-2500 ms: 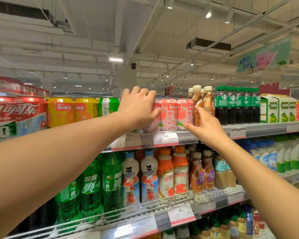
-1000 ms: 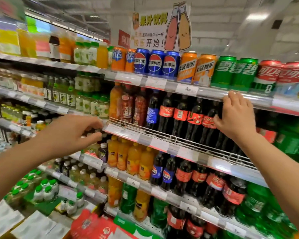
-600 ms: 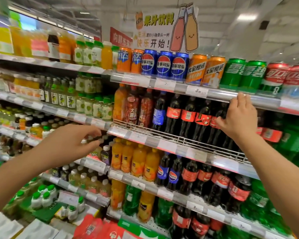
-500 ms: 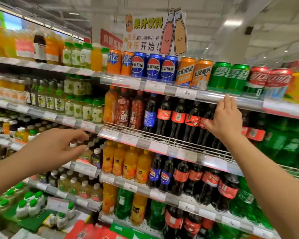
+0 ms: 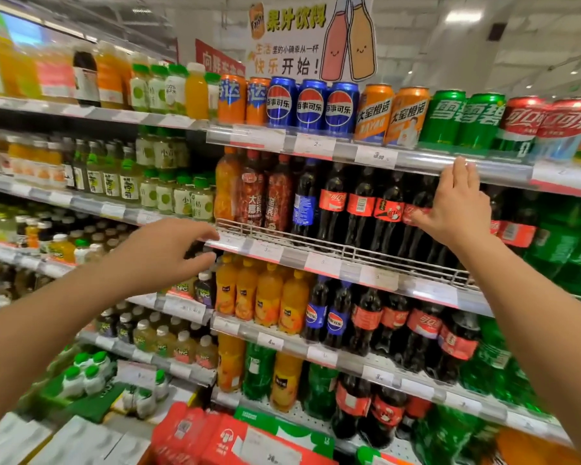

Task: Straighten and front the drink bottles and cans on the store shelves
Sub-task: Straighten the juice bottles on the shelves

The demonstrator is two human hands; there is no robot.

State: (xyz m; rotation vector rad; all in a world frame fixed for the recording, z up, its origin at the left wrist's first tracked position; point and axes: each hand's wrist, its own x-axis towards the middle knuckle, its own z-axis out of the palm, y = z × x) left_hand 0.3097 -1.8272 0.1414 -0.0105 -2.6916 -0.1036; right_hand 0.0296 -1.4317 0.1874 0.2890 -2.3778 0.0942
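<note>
Right hand (image 5: pixel 457 209) flat, fingers spread, against the cola bottles (image 5: pixel 363 206) on the second shelf, fingertips at the top shelf rail (image 5: pixel 416 161). Nothing gripped. Left hand (image 5: pixel 163 255) open, loosely curled, in the air before the wire rail (image 5: pixel 282 238). Cans (image 5: pixel 311 105) line the top shelf.

Both arms reach forward; left hand (image 5: pixel 168 253) half-curled, right hand (image 5: pixel 457 209) flat.

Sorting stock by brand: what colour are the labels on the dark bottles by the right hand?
Red, on the cola bottles, head view.
</note>
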